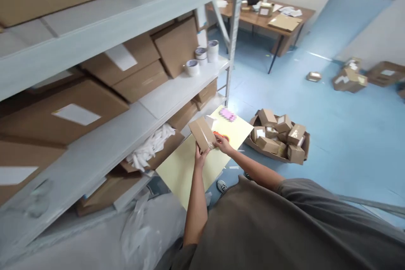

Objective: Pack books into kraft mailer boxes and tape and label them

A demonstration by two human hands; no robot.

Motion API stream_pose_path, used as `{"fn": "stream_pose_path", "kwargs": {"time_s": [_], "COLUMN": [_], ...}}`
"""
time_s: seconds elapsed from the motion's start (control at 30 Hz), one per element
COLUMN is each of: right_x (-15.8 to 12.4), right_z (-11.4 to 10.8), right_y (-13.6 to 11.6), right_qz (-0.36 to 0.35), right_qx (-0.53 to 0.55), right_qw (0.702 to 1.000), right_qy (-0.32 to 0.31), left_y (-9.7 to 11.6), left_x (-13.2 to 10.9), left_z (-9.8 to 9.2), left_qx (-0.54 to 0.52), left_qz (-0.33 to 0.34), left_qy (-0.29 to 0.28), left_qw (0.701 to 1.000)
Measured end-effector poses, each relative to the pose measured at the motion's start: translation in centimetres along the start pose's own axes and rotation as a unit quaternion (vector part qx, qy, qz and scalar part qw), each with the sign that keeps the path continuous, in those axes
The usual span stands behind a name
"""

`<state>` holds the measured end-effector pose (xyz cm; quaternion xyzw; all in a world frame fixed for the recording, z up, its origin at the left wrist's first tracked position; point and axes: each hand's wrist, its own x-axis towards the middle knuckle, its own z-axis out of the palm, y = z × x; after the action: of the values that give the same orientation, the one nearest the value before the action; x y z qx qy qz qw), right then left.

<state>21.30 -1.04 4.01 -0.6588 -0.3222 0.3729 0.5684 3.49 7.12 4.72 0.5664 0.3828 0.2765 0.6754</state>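
Observation:
My left hand [201, 157] grips the lower edge of a small brown cardboard box [201, 131], which is tilted up above a pale yellow tabletop [182, 173]. Clear, shiny tape runs across the box face. At the box's right lower corner, my right hand [223, 143] has its fingers closed around an orange-red tool [225, 137]; its exact kind is partly hidden by the fingers. A blurred pink item [228, 114] lies at the far end of the tabletop.
A grey metal shelf [177, 97] with cardboard boxes and tape rolls [193, 68] stands left. White material fills an open box [164, 152] beneath. Right of the tabletop, a large carton [275, 155] holds several small boxes. A wooden desk [249, 17] stands behind.

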Motion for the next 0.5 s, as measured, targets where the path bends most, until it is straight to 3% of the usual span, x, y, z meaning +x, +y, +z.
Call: {"fn": "stream_pose_path", "kwargs": {"time_s": [0.13, 0.27, 0.5], "right_x": [-1.3, -3.6, -7.9], "right_z": [-8.6, -17.8, -32.4], "right_y": [-0.4, 0.4, 3.2], "right_qz": [-0.029, -0.026, 0.01], "right_qx": [0.043, 0.076, 0.096], "right_qw": [0.995, 0.975, 0.928], "right_qy": [0.091, 0.207, 0.359], "left_y": [2.1, 3.1, 0.7], "left_x": [3.0, 5.2, 5.6], "left_z": [8.5, 18.9, 36.7], "left_qx": [0.011, 0.036, 0.058], "left_qz": [0.008, 0.009, -0.032], "left_qy": [-0.097, -0.181, -0.299], "left_qw": [0.995, 0.983, 0.952]}}
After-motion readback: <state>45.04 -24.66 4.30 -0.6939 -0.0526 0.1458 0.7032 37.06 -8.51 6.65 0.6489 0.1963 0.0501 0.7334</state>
